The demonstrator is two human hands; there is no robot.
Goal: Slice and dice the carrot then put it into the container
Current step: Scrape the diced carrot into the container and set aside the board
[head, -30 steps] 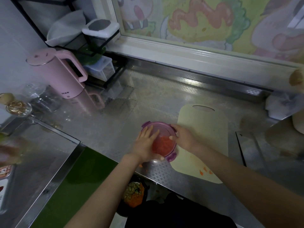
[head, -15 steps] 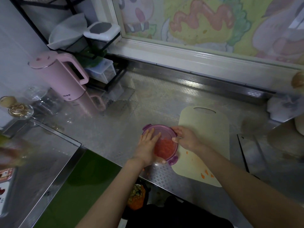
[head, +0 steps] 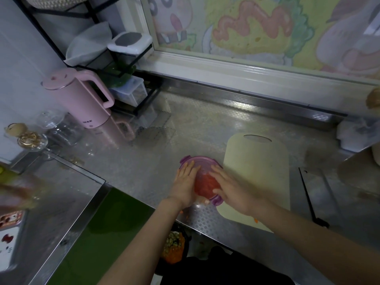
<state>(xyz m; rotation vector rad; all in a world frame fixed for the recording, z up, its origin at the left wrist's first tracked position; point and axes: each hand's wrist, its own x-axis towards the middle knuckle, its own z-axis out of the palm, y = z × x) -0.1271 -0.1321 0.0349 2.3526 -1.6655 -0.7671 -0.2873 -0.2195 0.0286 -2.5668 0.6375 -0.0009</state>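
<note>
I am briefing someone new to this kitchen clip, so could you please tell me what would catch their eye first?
The eye lands on the round purple-rimmed container near the front of the steel counter, orange diced carrot showing inside, with the left hand and the right hand laid flat on top. Just right of it lies a pale cutting board, and a pink electric kettle stands at the back left.
</note>
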